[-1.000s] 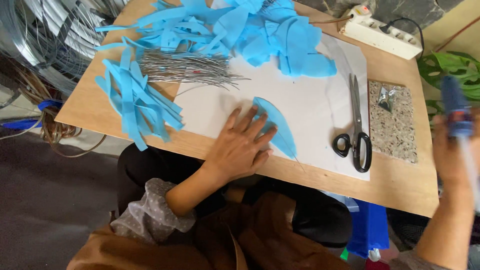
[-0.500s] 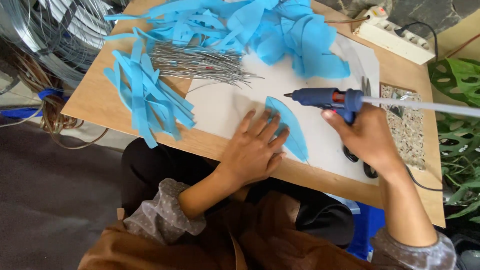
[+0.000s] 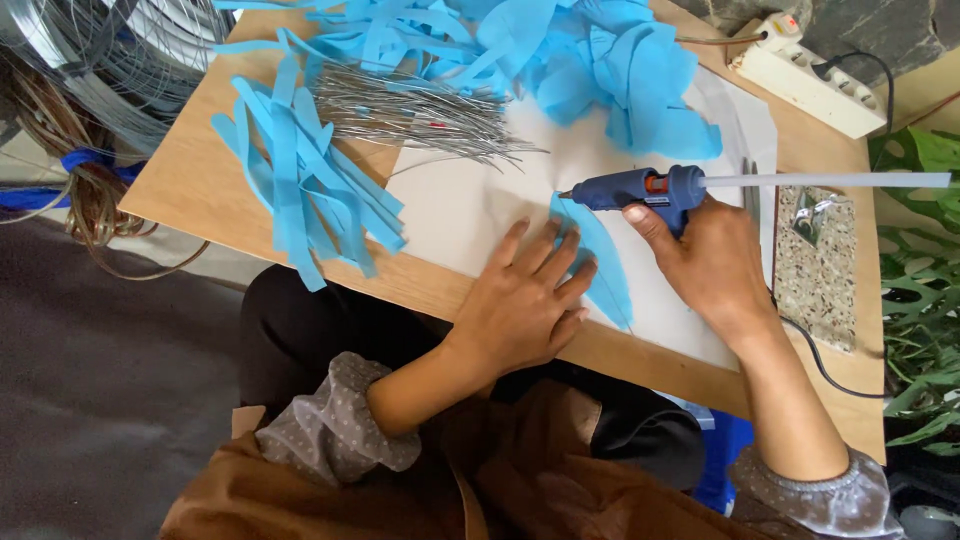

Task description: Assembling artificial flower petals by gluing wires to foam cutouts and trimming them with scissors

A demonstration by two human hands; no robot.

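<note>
The blue hot glue gun (image 3: 645,188) lies with its long axis nearly level across the view, its metal nozzle pointing toward the person's left and a long pale glue stick (image 3: 830,180) jutting out of its back toward the right. The nozzle tip sits just above the upper end of a curved blue paper petal (image 3: 605,265), whose long axis runs diagonally from near the nozzle down toward the near edge of the counter (image 3: 190,170). The right hand (image 3: 705,260) is clenched around the gun's grip, forefinger up by the trigger, wrist bent back with the forearm running toward the lower right. The left hand (image 3: 530,300) is released and flat, fingers spread, palm down on the white sheet (image 3: 460,205), its fingertips touching the petal's left edge. Beyond the sheet lie a bundle of thin metal wires (image 3: 420,110), a fan of blue paper strips (image 3: 300,185) and a heap of blue petals (image 3: 600,70). A white power strip (image 3: 810,75) sits at the far right corner.
</note>
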